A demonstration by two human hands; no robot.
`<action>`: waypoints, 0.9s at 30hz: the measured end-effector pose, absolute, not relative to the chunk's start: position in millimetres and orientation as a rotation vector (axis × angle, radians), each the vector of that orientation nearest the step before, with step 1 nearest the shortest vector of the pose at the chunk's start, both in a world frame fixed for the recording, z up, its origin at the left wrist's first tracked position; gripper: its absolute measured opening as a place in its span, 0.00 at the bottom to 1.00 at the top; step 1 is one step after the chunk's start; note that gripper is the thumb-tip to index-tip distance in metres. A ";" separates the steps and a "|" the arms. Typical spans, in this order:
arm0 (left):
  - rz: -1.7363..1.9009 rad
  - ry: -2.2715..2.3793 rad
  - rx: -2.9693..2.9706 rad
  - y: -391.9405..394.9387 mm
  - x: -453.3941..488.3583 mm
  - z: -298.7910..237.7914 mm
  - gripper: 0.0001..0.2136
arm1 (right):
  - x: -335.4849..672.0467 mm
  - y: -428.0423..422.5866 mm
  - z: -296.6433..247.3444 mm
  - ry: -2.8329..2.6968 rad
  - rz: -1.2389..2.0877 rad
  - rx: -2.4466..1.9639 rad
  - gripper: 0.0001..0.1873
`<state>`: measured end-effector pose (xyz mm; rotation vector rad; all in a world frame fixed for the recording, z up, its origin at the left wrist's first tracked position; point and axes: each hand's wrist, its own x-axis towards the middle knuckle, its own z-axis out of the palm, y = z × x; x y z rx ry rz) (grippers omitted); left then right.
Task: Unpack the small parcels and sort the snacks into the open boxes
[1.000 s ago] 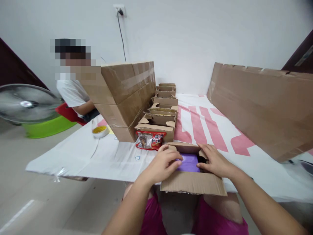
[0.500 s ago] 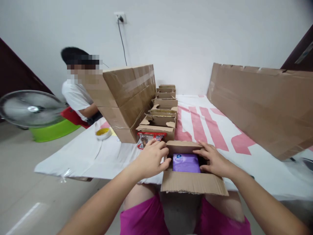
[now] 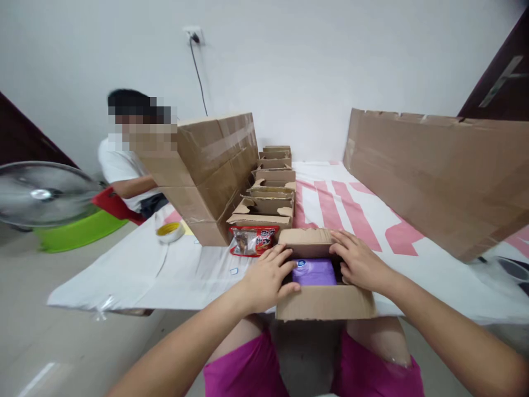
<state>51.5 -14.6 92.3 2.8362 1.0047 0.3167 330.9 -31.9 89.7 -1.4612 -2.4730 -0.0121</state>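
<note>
A small cardboard box (image 3: 326, 303) sits open at the table's front edge, one flap folded out towards me and another raised at the back. Inside it lies a purple plastic-wrapped pack (image 3: 314, 272), with a blue-and-white mark at its upper left. My left hand (image 3: 270, 278) grips the box's left side, its thumb over the front corner. On the right side, my right hand (image 3: 361, 259) is closed around the box's edge, with some fingertips hidden within. Just beyond my left hand, a red-edged clear food packet (image 3: 253, 241) rests on the table.
Open cardboard boxes (image 3: 260, 219) form a row towards the wall, beside a stack of closed cartons (image 3: 206, 160). A large cardboard panel (image 3: 433, 176) stands at right. A tape roll (image 3: 170, 231) lies left. Beyond are a person (image 3: 124, 160) and a fan (image 3: 41, 194).
My hands have settled closer onto the box's sides, and the right fingers are more curled. The back flap leans farther back. The view has shifted slightly.
</note>
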 end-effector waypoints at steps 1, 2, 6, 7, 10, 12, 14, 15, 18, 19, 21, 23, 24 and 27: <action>0.279 1.014 2.817 -14.3 52.2 87.4 0.22 | 331.0 -32.7 90.8 -2.487 -0.050 -1.390 0.22; 0.271 1.024 2.798 -14.1 52.2 82.5 0.22 | 331.0 -33.3 91.9 -2.520 -0.057 -1.316 0.22; 0.326 1.033 2.747 -15.0 49.6 71.0 0.25 | 329.7 -31.8 97.0 -2.792 0.094 -1.107 0.10; 0.330 1.034 2.737 -15.7 49.2 70.6 0.26 | 329.4 -30.4 98.7 -2.855 0.125 -1.106 0.10; 0.336 1.034 2.707 -17.3 49.4 71.7 0.26 | 329.0 -26.4 108.0 -2.985 0.153 -1.132 0.16; 0.353 1.036 2.690 -17.8 49.8 71.6 0.24 | 329.5 -25.8 119.5 -3.021 0.136 -1.114 0.17; 0.393 1.031 2.679 -18.2 49.7 69.7 0.22 | 331.9 -27.5 133.6 -3.008 0.110 -1.094 0.13; 0.423 1.022 2.675 -18.4 49.5 68.3 0.21 | 334.4 -29.0 140.1 -2.988 0.097 -1.103 0.11; 0.501 0.997 2.662 -19.1 48.5 63.9 0.18 | 348.2 -34.1 149.4 -2.908 0.044 -1.251 0.06; 0.511 0.993 2.657 -19.2 48.1 62.6 0.19 | 354.4 -35.9 147.6 -2.878 0.041 -1.333 0.06; 0.515 0.992 2.650 -18.9 47.7 60.8 0.20 | 367.0 -39.2 137.9 -2.840 0.089 -1.485 0.06; 0.516 0.987 2.649 -18.2 47.9 60.1 0.21 | 376.8 -42.3 125.7 -2.852 0.177 -1.580 0.10; 0.514 0.985 2.650 -17.7 48.2 60.2 0.22 | 379.9 -43.6 121.3 -2.866 0.197 -1.614 0.12; 0.490 0.991 2.647 -16.9 49.8 62.3 0.24 | 379.9 -45.3 121.9 -2.752 0.017 -1.736 0.11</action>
